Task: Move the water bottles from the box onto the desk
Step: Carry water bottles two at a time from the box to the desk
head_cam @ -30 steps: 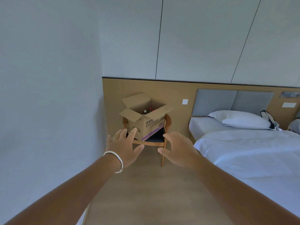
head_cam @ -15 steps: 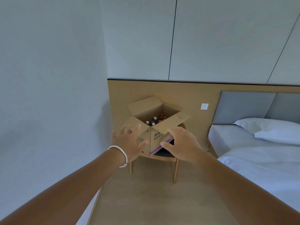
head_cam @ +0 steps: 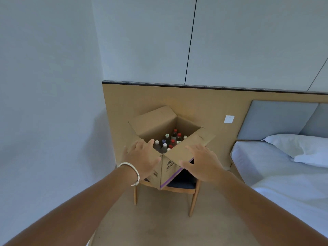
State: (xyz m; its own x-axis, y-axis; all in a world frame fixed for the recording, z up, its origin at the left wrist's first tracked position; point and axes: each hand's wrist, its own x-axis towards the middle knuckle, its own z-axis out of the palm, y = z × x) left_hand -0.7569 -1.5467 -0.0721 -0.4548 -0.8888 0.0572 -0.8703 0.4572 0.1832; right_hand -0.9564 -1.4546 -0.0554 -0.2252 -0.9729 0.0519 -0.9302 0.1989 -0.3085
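An open cardboard box (head_cam: pixel 156 121) stands on a wooden chair (head_cam: pixel 192 201) against the wood wall panel. Several bottles (head_cam: pixel 170 141) stand upright inside it, with white and red caps showing. My left hand (head_cam: pixel 142 157), with a silver bangle on the wrist, is stretched out with fingers spread in front of the box's near left flap. My right hand (head_cam: pixel 200 162) reaches forward, fingers spread, over the near right flap. Both hands hold nothing. No desk is in view.
A bed (head_cam: pixel 292 183) with white sheets and a pillow (head_cam: pixel 300 148) fills the right side. A white wall (head_cam: pixel 44 103) runs along the left. Bare floor (head_cam: pixel 159 224) lies in front of the chair.
The view has come closer to the box, and more bottle caps show inside. Both hands have stayed outstretched and now overlap the box's near flaps.
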